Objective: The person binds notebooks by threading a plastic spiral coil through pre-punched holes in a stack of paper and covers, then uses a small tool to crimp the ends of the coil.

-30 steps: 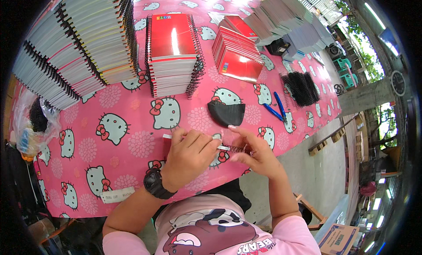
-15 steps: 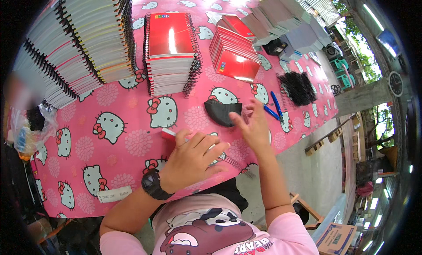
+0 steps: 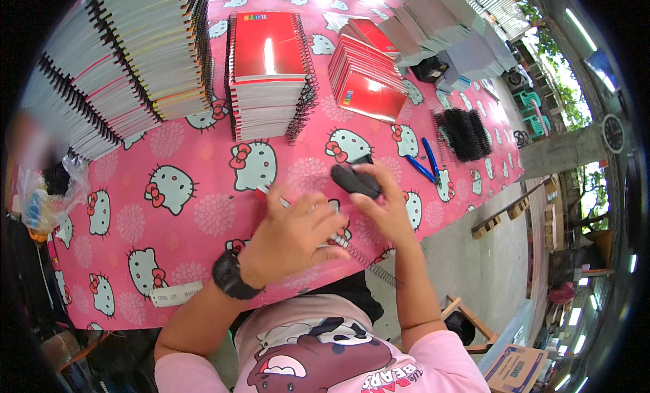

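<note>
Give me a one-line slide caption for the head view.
Left hand holds a wire spiral while right hand touches a black object on the pink tablecloth.

Pink cartoon-cat tablecloth (image 3: 169, 223) (sunlit), grey concrete floor (image 3: 474, 271) beside

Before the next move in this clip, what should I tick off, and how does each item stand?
1. Left hand pins the work: ok, it lies flat over it, so the piece beneath is hidden.
2. Spiral wire free: ok, it runs out from under that hand past the table edge.
3. Right hand on the small black object: ok, its fingers touch it.
4. Grip closed on that object: cannot tell.
5. Blue pens out of the way: ok, they lie apart, to the right.
6. Stack of red-covered notebooks upright: ok.
</note>
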A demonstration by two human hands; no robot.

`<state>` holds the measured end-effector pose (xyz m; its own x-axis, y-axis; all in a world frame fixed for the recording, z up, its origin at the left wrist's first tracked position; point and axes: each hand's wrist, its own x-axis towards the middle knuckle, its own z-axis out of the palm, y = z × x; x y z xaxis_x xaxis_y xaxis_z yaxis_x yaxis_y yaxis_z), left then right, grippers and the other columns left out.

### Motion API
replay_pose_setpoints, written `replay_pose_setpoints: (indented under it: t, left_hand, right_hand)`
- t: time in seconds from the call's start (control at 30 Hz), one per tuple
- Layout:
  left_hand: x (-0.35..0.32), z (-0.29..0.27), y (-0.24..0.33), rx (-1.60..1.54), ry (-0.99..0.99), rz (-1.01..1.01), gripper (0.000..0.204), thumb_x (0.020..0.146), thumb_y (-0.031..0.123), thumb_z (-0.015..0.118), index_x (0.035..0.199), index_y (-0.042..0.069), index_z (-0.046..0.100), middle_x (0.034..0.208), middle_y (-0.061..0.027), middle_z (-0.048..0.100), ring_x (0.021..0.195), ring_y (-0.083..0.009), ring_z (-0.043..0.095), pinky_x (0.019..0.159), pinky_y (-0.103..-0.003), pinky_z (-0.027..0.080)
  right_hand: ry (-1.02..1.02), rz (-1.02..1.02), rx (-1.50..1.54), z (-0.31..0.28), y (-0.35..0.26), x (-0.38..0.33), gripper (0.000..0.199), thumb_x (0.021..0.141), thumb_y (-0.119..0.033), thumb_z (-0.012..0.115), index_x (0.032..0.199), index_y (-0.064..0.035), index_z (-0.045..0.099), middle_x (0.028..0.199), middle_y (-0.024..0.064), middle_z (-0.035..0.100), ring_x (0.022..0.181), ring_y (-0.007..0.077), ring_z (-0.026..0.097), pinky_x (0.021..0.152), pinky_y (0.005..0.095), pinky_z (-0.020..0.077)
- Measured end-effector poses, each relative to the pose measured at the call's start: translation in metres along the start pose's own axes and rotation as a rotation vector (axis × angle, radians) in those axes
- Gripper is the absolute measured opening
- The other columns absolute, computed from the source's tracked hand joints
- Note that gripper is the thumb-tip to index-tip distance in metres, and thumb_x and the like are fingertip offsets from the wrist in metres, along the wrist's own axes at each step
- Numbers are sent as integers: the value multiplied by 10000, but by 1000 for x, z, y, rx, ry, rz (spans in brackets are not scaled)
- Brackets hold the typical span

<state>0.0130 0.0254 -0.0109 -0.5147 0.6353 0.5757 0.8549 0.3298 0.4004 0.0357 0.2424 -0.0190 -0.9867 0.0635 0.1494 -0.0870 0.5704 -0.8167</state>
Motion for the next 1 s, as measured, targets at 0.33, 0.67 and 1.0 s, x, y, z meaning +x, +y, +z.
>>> replay_pose_setpoints:
  t: [0.33, 0.67, 1.0]
  left_hand:
    - [4, -14, -20, -56, -63, -72, 278, 550, 241, 789, 712, 137, 589, 729, 10, 547, 837, -160, 551, 1014, -529, 190]
    - [6, -13, -17, -142, -18, -149, 644, 536, 261, 814, 1108, 133, 546, 849, 2, 588, 863, -162, 549, 987, -519, 224]
    - [-28, -5, -53, -848, -12, -624, 460, 688, 91, 780, 1034, 81, 479, 905, 1, 511, 898, -102, 505, 834, -268, 402]
  right_hand:
    - [-267, 119, 428, -29, -20, -31, 545, 725, -469, 649, 1008, -3, 651, 1210, 189, 546, 1119, 254, 513, 947, 373, 371]
    - [-503, -102, 671, -25, -40, -16, 449, 735, -405, 687, 970, -23, 676, 1134, 225, 570, 1096, 305, 527, 938, 380, 373]
    - [-283, 32, 263, -1, -41, 1, 567, 741, -494, 647, 988, 16, 664, 1141, 230, 568, 1076, 299, 540, 938, 387, 381]
